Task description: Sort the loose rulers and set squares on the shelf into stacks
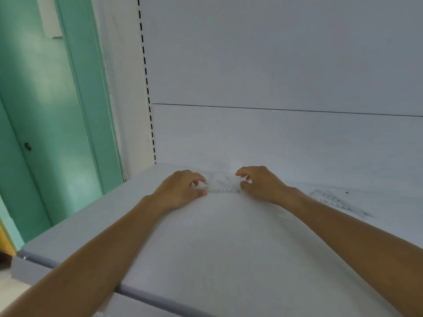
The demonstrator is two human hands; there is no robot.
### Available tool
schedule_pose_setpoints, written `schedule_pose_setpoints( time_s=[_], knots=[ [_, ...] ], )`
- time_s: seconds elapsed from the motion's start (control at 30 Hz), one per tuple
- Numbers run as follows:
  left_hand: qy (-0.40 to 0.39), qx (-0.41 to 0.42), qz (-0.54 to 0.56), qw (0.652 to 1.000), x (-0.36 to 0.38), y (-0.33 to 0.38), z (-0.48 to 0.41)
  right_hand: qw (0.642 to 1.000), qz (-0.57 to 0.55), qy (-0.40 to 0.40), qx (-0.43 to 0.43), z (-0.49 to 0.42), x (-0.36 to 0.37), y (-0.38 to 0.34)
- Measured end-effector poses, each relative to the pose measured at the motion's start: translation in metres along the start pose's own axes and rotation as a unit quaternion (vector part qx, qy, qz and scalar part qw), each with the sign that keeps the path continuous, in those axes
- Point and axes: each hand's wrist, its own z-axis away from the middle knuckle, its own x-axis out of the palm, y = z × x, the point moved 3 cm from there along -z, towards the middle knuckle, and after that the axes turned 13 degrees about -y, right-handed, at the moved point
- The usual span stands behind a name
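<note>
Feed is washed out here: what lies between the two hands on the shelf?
In the head view, a clear set square lies between the left hand and right hand, both pinching its ends.

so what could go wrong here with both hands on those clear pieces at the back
The clear pieces are pinched only at their ends by the left hand and right hand, so they could slip or fan out of line. They barely show against the pale shelf, so one might be missed. The right forearm lies close to the loose rulers on the right and could nudge them.
</note>
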Motion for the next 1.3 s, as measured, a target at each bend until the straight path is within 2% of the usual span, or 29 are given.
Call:
schedule_pose_setpoints(
  time_s=[0.13,0.33,0.53,0.63,0.73,0.8,0.9,0.97,1.1,1.3],
  knots=[
    [-0.012,0.023,0.025,0.999,-0.001,0.004,0.0,1.0,0.011,-0.002,-0.009,-0.011,0.001,-0.016],
    [-0.028,0.031,0.007,0.999,-0.003,-0.001,0.001,0.998,0.024,-0.014,0.056,-0.017,0.01,-0.02],
    [-0.03,0.001,-0.009,1.0,-0.006,-0.012,0.0,1.0,0.016,0.015,0.021,-0.008,0.011,-0.028],
    [-0.046,0.0,-0.028,0.999,-0.005,-0.012,-0.001,1.0,0.012,-0.004,0.006,-0.004,0.017,-0.036],
    [-0.049,0.021,-0.001,0.999,-0.007,-0.01,0.001,0.998,0.067,-0.006,0.014,0.002,0.014,-0.041],
    [-0.05,0.036,0.005,0.998,-0.007,-0.007,0.003,0.986,0.164,0.005,0.002,0.011,0.011,-0.046],
    [-0.051,0.043,-0.1,0.993,-0.007,0.003,0.003,0.933,0.356,0.028,-0.047,0.022,0.016,-0.058],
    [-0.047,0.039,-0.185,0.981,-0.006,0.013,0.004,0.91,0.41,0.025,-0.057,0.03,0.018,-0.066],
    [-0.049,0.024,-0.272,0.961,0.0,0.034,0.021,0.906,0.423,-0.002,-0.025,0.047,0.014,-0.074],
    [-0.104,0.016,-0.356,0.929,-0.003,0.047,0.075,0.919,0.393,-0.017,0.01,0.07,0.015,-0.085]
  ],
)
